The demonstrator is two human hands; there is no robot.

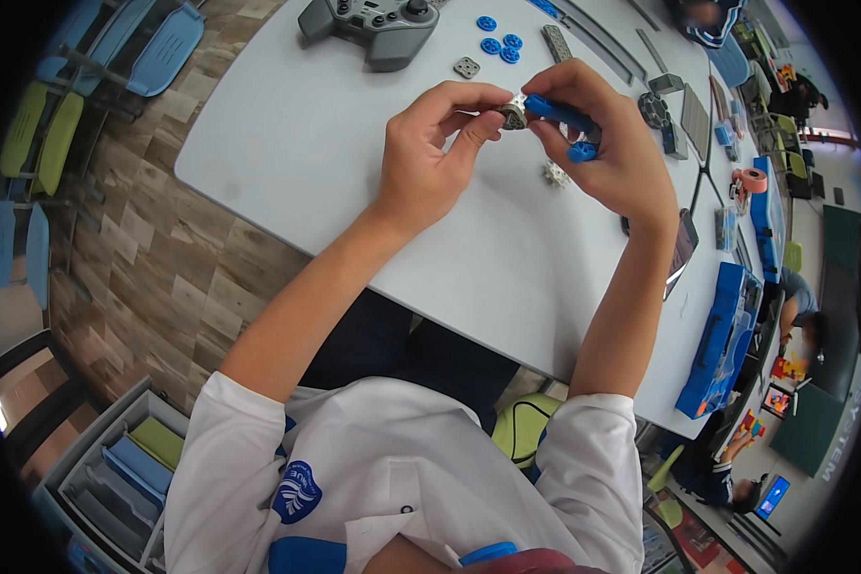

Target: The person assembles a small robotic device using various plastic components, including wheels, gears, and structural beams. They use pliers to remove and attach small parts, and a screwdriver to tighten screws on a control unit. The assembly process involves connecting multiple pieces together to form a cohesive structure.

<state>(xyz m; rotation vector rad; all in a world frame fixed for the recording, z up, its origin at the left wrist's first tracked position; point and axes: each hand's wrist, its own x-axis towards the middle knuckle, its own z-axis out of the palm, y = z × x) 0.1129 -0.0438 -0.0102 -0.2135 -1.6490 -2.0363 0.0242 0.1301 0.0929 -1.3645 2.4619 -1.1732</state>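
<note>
My left hand [429, 153] pinches a small grey building piece [514, 118] between thumb and fingertips, above the white table [297, 143]. My right hand [610, 143] is closed on a blue rod-shaped piece [557, 111], its tip meeting the grey piece. A small white toothed part [518, 99] shows at that meeting point; whether it is joined to either piece I cannot tell. Below the right fingers is a blue rounded end [582, 151], perhaps of the same blue piece. Another white toothed part [556, 174] lies on the table under the right hand.
At the far left a dark grey game controller [383, 29] sits near several blue wheels [491, 45] and a small grey plate [466, 68]. Grey beams [556, 43] lie farther off. On the right are a phone [681, 251] and a blue case [722, 340]. Other people work beyond.
</note>
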